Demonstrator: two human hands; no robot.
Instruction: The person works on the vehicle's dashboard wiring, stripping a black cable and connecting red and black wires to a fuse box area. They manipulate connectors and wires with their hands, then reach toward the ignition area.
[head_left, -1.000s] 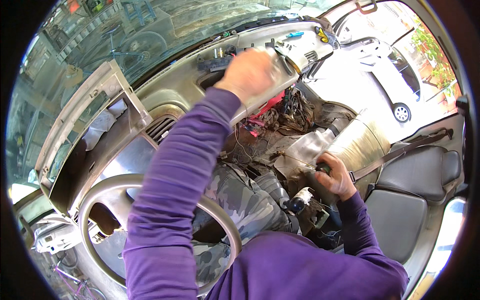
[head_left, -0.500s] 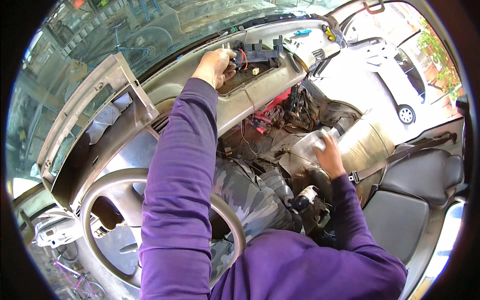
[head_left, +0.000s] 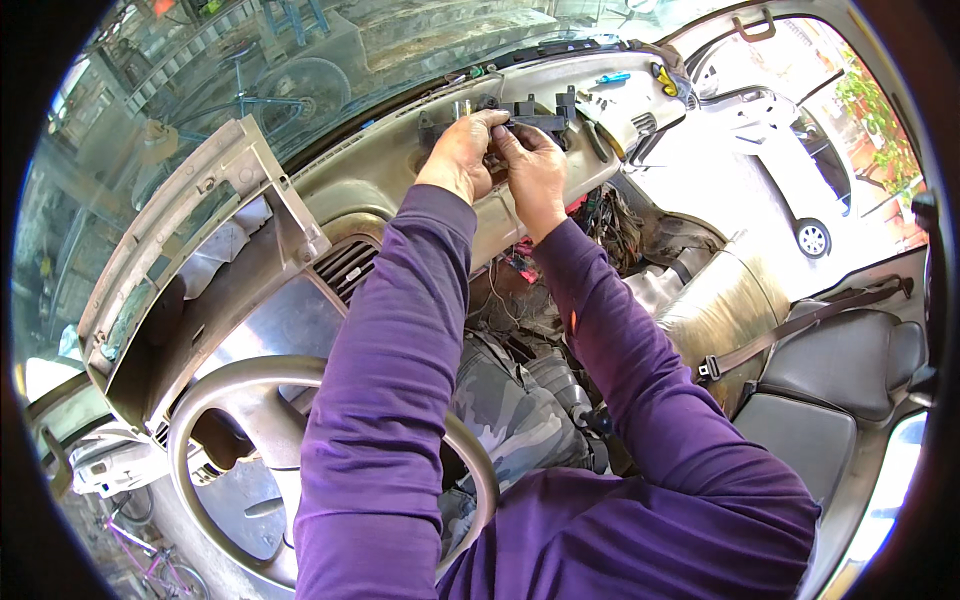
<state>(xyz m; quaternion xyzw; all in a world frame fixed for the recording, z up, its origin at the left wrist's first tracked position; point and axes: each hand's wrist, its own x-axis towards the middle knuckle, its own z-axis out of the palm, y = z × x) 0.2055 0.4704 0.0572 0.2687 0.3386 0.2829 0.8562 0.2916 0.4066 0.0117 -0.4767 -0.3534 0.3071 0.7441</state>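
Observation:
Both hands meet above the open tray in the dashboard [head_left: 340, 175], at a black plastic part with upright tabs [head_left: 545, 122]. My left hand [head_left: 462, 158] is closed, thumb and fingers pinched at the part's near left end. Right beside it my right hand [head_left: 536, 178] is closed too, its fingertips touching or almost touching the left ones. Whatever small thing they pinch is hidden behind the fingers. A small clear cylinder-shaped piece [head_left: 461, 108] and a round black knob [head_left: 487, 102] show just beyond the left hand.
The steering wheel [head_left: 180, 440] stands below my left arm, with a loosened instrument surround [head_left: 190, 190] to its left. A blue tool [head_left: 613, 78] and a yellow-handled tool [head_left: 664, 78] lie on the dashboard's right. Loose wiring [head_left: 610, 220] hangs below. A seat belt [head_left: 790, 335] crosses the passenger side.
My right hand has risen from the passenger-side seat area to join the left at the dashboard. The left hand has shifted slightly right and nearer.

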